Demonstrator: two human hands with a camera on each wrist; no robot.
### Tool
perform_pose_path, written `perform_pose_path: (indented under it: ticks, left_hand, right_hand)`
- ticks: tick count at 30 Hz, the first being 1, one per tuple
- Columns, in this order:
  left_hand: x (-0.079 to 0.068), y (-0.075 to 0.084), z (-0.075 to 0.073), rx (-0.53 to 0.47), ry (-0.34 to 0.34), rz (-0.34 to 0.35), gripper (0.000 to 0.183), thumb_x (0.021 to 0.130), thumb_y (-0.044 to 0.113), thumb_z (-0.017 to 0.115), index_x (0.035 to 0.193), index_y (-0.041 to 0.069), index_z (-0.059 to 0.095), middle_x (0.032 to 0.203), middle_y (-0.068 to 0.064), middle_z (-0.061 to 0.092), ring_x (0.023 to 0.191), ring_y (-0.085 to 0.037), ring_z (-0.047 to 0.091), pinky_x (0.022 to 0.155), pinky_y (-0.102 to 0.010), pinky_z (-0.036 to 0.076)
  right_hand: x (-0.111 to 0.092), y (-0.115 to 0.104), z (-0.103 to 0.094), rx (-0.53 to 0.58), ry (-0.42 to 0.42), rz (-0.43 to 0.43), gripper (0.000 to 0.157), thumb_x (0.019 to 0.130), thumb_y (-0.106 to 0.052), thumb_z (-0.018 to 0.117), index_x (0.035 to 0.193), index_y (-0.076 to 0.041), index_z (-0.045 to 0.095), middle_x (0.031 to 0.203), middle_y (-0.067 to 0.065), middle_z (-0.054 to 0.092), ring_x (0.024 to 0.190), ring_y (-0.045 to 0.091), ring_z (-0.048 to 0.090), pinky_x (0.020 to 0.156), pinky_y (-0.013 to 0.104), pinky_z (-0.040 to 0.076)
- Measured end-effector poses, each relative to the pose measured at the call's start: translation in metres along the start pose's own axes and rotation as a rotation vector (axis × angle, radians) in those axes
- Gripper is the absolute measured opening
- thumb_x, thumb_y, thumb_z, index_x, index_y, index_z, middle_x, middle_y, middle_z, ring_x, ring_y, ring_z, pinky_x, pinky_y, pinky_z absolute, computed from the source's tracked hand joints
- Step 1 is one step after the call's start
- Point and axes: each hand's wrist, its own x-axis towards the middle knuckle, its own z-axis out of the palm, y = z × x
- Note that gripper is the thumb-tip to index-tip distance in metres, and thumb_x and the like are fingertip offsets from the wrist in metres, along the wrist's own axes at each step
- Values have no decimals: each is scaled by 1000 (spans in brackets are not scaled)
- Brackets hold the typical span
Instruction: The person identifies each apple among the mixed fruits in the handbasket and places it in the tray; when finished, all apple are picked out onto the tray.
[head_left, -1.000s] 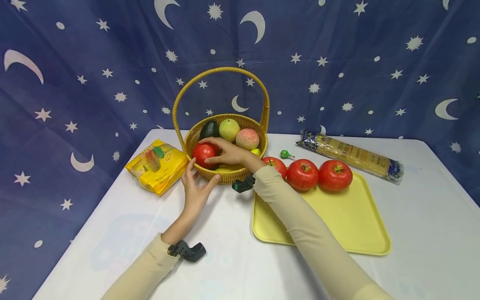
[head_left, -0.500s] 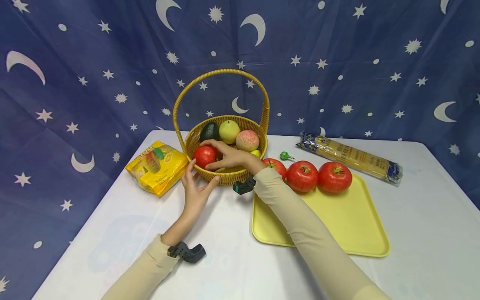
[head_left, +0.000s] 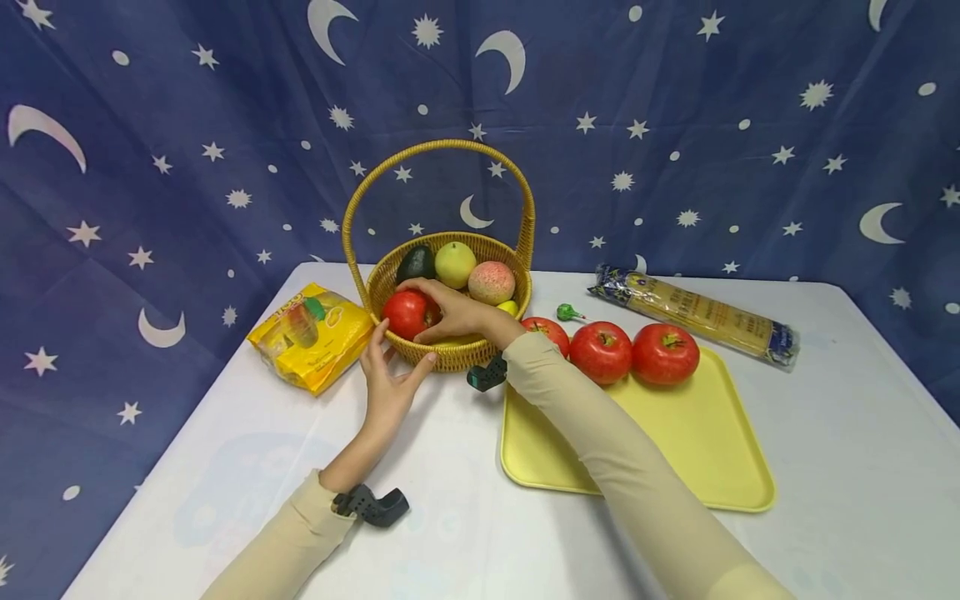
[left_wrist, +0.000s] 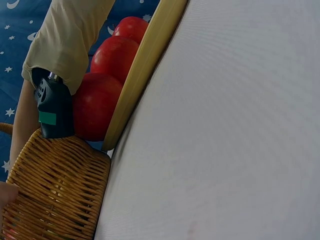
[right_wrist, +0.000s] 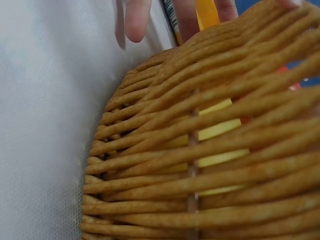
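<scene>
A wicker basket (head_left: 459, 358) with a tall hoop handle holds a red apple (head_left: 405, 314) at its front left. My right hand (head_left: 465, 315) reaches over the front rim and holds this apple, fingers over its top and thumb at its near side. Below, my left hand (head_left: 388, 396) spreads its fingers and thumb against the basket's front left wall. The right wrist view shows left fingers (right_wrist: 137, 20) beyond the weave. Around the apple lie an avocado (head_left: 416, 263), a yellow-green round fruit (head_left: 455, 264), a peach (head_left: 492, 282) and something yellow underneath.
Right of the basket, a yellow tray (head_left: 675, 433) carries three red apples (head_left: 601, 352) along its far edge, partly behind my right sleeve. A green lollipop (head_left: 566, 312) and a noodle packet (head_left: 697, 317) lie behind it. A yellow snack bag (head_left: 311, 337) sits left of the basket.
My right thumb has slid slightly down and to the right, leaving more of the apple's face showing. My left hand stays at the basket wall.
</scene>
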Motion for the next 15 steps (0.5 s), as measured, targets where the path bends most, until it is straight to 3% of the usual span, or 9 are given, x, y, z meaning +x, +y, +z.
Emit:
perform_pose_path:
  ticks: [6,10,15]
  left_hand:
    - [-1,1,-1,8,-8,-2,81,92,16,69,154,19,17,149,-21,10,139,-41,29,97,-52,45]
    - [-2,1,-2,8,-1,0,81,92,15,69,153,19,17,149,-21,11,139,-40,30,95,-49,47]
    - [-2,1,-2,13,0,0,81,91,16,70,153,20,18,148,-20,13,139,-39,31,90,-42,49]
  right_hand:
    - [1,-3,0,-25,33,110,76,83,-21,79,145,-8,37,139,12,48,127,24,47,104,33,43]
    - [1,-3,1,-105,38,168,82,79,-28,81,145,-8,38,137,12,51,125,23,49,103,31,44]
    - [2,-3,3,-177,26,171,87,77,-27,83,145,-4,35,139,14,46,128,25,45,107,33,40]
